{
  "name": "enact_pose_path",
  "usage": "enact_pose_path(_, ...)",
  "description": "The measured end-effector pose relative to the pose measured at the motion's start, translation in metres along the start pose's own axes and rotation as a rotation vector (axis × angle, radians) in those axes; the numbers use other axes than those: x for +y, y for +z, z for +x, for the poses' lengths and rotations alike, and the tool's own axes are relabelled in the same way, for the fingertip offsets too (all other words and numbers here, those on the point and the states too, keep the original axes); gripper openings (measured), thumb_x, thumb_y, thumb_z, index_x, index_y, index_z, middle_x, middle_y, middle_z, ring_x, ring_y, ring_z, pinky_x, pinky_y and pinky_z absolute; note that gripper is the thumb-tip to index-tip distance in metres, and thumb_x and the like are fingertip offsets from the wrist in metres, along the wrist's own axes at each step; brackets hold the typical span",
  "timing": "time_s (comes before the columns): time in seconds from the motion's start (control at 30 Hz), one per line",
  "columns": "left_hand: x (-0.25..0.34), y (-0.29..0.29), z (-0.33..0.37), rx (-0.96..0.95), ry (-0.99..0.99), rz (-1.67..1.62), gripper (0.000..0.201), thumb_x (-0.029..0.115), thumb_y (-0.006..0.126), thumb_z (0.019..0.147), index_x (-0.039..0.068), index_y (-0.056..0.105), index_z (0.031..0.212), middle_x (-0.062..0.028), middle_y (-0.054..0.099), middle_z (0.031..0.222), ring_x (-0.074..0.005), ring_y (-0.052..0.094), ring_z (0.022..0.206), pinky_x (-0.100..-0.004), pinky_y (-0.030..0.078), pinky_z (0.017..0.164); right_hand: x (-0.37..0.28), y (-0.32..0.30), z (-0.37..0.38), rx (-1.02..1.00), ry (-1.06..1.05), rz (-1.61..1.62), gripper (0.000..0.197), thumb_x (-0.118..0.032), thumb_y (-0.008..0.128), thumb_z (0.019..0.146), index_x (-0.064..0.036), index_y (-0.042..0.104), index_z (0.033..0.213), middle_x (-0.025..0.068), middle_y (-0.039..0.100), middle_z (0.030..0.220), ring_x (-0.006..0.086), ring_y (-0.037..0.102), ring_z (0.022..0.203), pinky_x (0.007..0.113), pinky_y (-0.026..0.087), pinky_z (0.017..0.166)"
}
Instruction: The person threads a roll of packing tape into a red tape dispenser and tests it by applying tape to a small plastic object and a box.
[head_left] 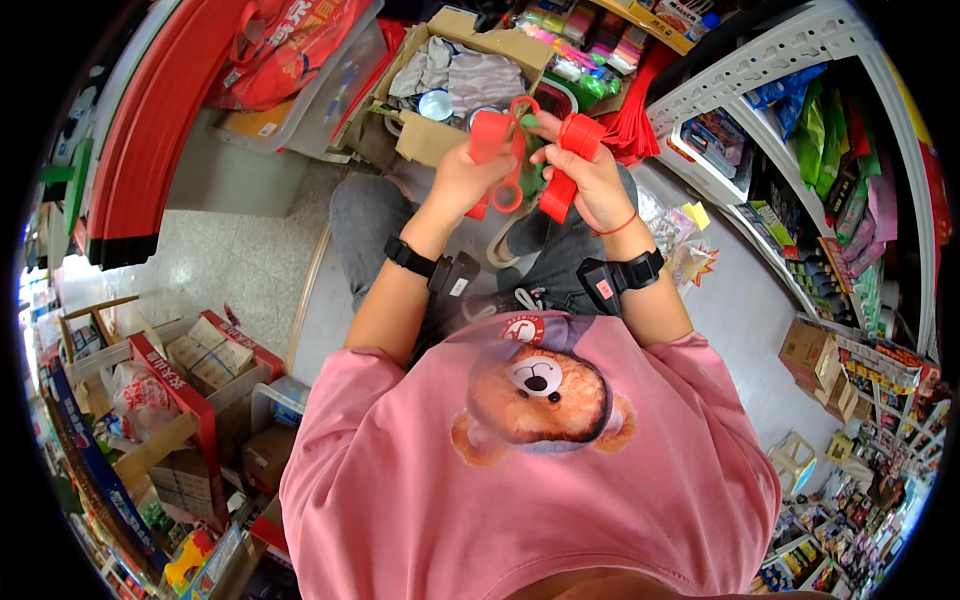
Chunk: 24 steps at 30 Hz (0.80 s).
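Pink shirt (400, 480), red bundles (576, 140) inside left grip (466, 180), right grip (598, 188)

Striped grey cloth (485, 80) lies toward the far edge of an open cardboard box (425, 143), with a pale, blue-rimmed round container (435, 104) nearer its near edge. A clear plastic bin (325, 85) holds a red bag (290, 50). A white perforated shelf (770, 45) bears bright green packets (822, 140). Along the right edge of the floor (740, 300) stand cardboard cartons (812, 355) and, nearer, a small pale stool (793, 460).
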<state>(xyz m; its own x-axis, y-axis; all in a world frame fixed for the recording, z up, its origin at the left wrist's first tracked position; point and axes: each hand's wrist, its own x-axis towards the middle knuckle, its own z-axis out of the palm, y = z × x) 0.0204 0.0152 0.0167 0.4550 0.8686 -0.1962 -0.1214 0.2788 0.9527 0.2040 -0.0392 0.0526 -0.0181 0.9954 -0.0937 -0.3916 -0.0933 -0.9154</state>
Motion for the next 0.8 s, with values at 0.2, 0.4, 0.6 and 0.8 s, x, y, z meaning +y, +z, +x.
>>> enact_pose_path(0.2,-0.001,-0.007,0.005,0.101,-0.002,-0.035,0.015,0.01,0.064,0.083,0.003,0.063,0.097,-0.001,0.065,0.086,-0.0087,0.06,0.076,-0.0232,0.047,0.067,-0.003,-0.012,-0.001,-0.153,0.018,-0.015,0.041,-0.011,0.059,0.088,0.0031,0.053,0.126,0.0108,0.061,0.112,0.0116,0.058,0.084,0.024,0.047,0.072)
enact_pose_path(0.4,0.011,-0.005,0.001,0.187,0.061,-0.084,0.012,0.008,0.062,0.084,0.004,0.061,0.095,-0.0012,0.065,0.083,-0.0076,0.059,0.071,-0.0225,0.046,0.062,0.004,-0.003,-0.007,-0.268,0.304,-0.187,0.042,-0.015,0.062,0.088,0.0018,0.054,0.125,0.0054,0.063,0.1,0.0093,0.059,0.083,0.022,0.046,0.07)
enact_pose_path(0.6,0.018,-0.003,-0.003,0.223,0.084,-0.173,0.013,0.007,0.066,0.081,0.007,0.058,0.09,-0.0003,0.06,0.076,-0.0068,0.053,0.062,-0.0224,0.042,0.058,0.014,-0.012,0.003,0.025,0.171,-0.178,0.033,-0.013,0.063,0.088,0.0026,0.059,0.117,0.0026,0.063,0.092,0.0077,0.056,0.072,0.022,0.046,0.064)
enact_pose_path(0.8,0.013,0.002,-0.001,0.212,0.072,-0.203,0.012,0.008,0.065,0.083,0.007,0.057,0.093,-0.0021,0.062,0.082,-0.0084,0.055,0.066,-0.0231,0.044,0.06,0.013,-0.006,0.002,0.062,0.163,-0.325,0.025,-0.021,0.069,0.085,-0.0022,0.064,0.101,-0.0016,0.059,0.079,0.0057,0.051,0.063,0.021,0.042,0.058)
